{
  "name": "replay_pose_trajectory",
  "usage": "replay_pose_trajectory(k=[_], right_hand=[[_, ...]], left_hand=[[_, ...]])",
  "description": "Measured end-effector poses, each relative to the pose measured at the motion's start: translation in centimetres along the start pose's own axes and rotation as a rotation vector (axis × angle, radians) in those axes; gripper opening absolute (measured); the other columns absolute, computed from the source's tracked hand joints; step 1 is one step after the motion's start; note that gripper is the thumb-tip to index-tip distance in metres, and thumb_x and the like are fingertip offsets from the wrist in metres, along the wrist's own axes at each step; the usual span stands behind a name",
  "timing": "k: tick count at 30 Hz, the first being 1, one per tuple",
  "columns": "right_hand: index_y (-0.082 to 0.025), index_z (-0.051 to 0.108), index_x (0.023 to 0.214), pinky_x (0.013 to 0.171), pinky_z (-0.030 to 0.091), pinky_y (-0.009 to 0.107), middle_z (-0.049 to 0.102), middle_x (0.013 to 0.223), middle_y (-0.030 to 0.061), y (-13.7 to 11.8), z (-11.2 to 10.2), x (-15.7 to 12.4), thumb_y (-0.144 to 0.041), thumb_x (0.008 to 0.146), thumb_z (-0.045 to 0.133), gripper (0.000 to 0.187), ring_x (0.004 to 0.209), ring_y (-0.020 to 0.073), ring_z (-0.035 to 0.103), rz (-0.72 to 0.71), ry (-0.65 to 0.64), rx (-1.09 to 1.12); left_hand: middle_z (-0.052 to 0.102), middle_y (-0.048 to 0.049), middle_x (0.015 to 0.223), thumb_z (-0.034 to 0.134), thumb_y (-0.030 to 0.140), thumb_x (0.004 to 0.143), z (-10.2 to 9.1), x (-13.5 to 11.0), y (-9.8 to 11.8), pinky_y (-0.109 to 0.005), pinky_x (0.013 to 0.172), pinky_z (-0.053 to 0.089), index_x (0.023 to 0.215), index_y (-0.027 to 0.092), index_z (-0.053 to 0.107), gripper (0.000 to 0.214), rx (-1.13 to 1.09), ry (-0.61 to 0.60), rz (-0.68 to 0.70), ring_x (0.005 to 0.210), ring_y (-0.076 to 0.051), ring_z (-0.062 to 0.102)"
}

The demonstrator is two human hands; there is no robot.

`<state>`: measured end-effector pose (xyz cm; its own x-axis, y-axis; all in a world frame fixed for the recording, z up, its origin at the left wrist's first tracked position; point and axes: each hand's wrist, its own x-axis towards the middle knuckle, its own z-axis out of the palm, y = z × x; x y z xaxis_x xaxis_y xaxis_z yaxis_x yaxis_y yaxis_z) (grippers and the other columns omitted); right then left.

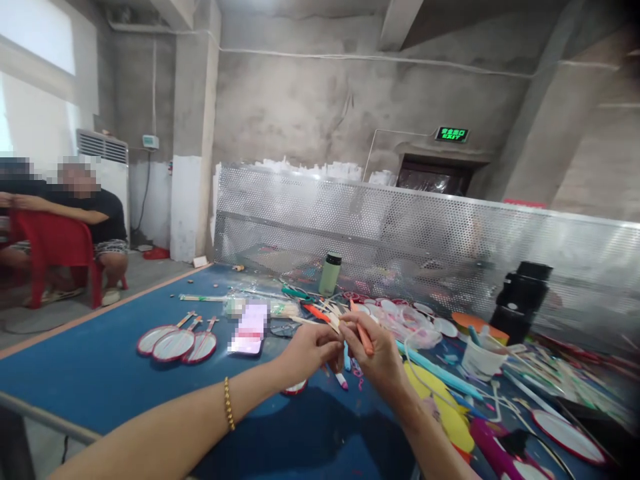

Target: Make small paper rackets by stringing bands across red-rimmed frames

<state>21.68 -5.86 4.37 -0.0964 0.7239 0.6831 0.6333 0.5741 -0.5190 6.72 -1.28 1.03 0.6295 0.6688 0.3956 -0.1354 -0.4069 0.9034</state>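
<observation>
My left hand (314,348) is closed in a pinch above the blue table, its fingertips meeting those of the other hand. What it pinches is too small and too hidden to name. My right hand (377,350) is closed around an orange pen-like tool (366,339), which slants up past the fingers. Below my hands, a white-and-red round piece (295,388) shows partly behind my left wrist. To the left lie several small round fans (173,343) with red rims and short handles. A phone (250,328) with a lit screen rests beside them.
A green bottle (330,275) stands at the back before a perforated metal panel (300,200). On the right are a white cup (483,357), a black bottle-like object (523,303), yellow pieces (435,393) and many loose sticks. People sit at the far left near a red chair (57,250).
</observation>
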Motion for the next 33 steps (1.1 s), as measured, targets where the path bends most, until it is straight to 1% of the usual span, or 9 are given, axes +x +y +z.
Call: replay_pose_trajectory(k=[4,7,10,15,20,24,27,30,33], right_hand=[[-0.024,0.061,0.101,0.065,0.049,0.03,0.067,0.07,-0.001,0.7,0.2,-0.1,-0.033,0.09,0.054,0.016,0.062,0.0173,0.062,-0.011,0.017,-0.037],[-0.023,0.061,0.108,0.07,0.051,0.031,0.07,0.081,0.0021,1.7,0.5,-0.3,-0.033,0.089,0.054,0.022,0.071,0.0188,0.065,0.009,0.177,-0.091],[-0.022,0.062,0.108,0.066,0.051,0.032,0.07,0.083,0.0043,2.5,0.7,-0.6,-0.033,0.089,0.053,0.023,0.067,0.0192,0.065,0.05,0.285,-0.13],[-0.023,0.062,0.107,0.063,0.052,0.033,0.072,0.09,0.0075,2.3,0.9,-1.3,-0.033,0.089,0.053,0.023,0.068,0.0209,0.066,0.056,0.306,-0.159],[-0.024,0.061,0.11,0.07,0.053,0.035,0.072,0.091,0.0071,2.2,1.3,-1.8,-0.029,0.09,0.052,0.023,0.073,0.0213,0.068,0.021,0.303,-0.198],[-0.023,0.062,0.109,0.076,0.053,0.036,0.071,0.093,0.0077,1.6,1.5,-1.5,-0.028,0.092,0.049,0.022,0.079,0.0215,0.067,0.004,0.292,-0.224],[-0.023,0.062,0.113,0.078,0.052,0.036,0.07,0.097,0.0078,0.2,1.6,-0.9,-0.026,0.092,0.05,0.024,0.082,0.0207,0.066,-0.055,0.316,-0.213],[-0.023,0.064,0.109,0.077,0.052,0.035,0.069,0.093,0.0062,-2.2,1.1,-0.5,-0.029,0.094,0.051,0.021,0.08,0.0192,0.066,-0.072,0.354,-0.181],[-0.023,0.064,0.11,0.064,0.051,0.031,0.068,0.086,0.0037,-5.4,-1.5,-1.7,-0.032,0.094,0.052,0.021,0.062,0.0141,0.061,-0.074,0.339,-0.028]], left_hand=[[0.062,-0.0019,0.06,0.054,0.045,0.086,-0.2,0.0,0.2,-0.022,0.051,0.042,0.07,0.014,0.058,0.035,-0.015,-0.025,-0.017,0.053,-0.012,0.057],[0.06,-0.0011,0.057,0.054,0.043,0.086,0.0,-0.1,0.1,-0.022,0.052,0.043,0.065,0.015,0.056,0.035,-0.036,0.04,-0.016,0.05,-0.011,0.054],[0.06,-0.0005,0.057,0.055,0.037,0.085,0.3,-0.2,-0.1,-0.022,0.052,0.043,0.068,0.015,0.057,0.027,-0.07,0.126,-0.024,0.051,-0.011,0.053],[0.061,0.0003,0.06,0.054,0.037,0.087,0.6,-0.5,0.0,-0.022,0.053,0.043,0.092,0.015,0.064,0.025,-0.101,0.245,-0.031,0.054,-0.012,0.056],[0.062,-0.0004,0.062,0.052,0.035,0.09,0.6,-1.1,0.2,-0.023,0.056,0.044,0.094,0.015,0.064,0.024,0.024,0.282,0.001,0.056,-0.013,0.057],[0.065,-0.0012,0.067,0.051,0.031,0.091,0.1,-1.1,0.4,-0.023,0.063,0.046,0.087,0.015,0.064,0.02,0.209,0.247,0.114,0.061,-0.012,0.058],[0.064,-0.0018,0.069,0.052,0.028,0.09,-0.9,-0.8,1.8,-0.024,0.066,0.046,0.078,0.014,0.06,0.019,0.369,0.266,0.233,0.066,-0.012,0.058],[0.064,-0.002,0.075,0.049,0.025,0.092,-2.7,-1.5,4.7,-0.024,0.069,0.047,0.08,0.014,0.06,0.02,0.467,0.325,0.383,0.071,-0.011,0.059],[0.064,0.0005,0.07,0.049,0.022,0.093,-4.5,-5.6,8.0,-0.026,0.065,0.05,0.102,0.015,0.06,0.016,0.348,0.344,0.349,0.065,-0.011,0.061]])
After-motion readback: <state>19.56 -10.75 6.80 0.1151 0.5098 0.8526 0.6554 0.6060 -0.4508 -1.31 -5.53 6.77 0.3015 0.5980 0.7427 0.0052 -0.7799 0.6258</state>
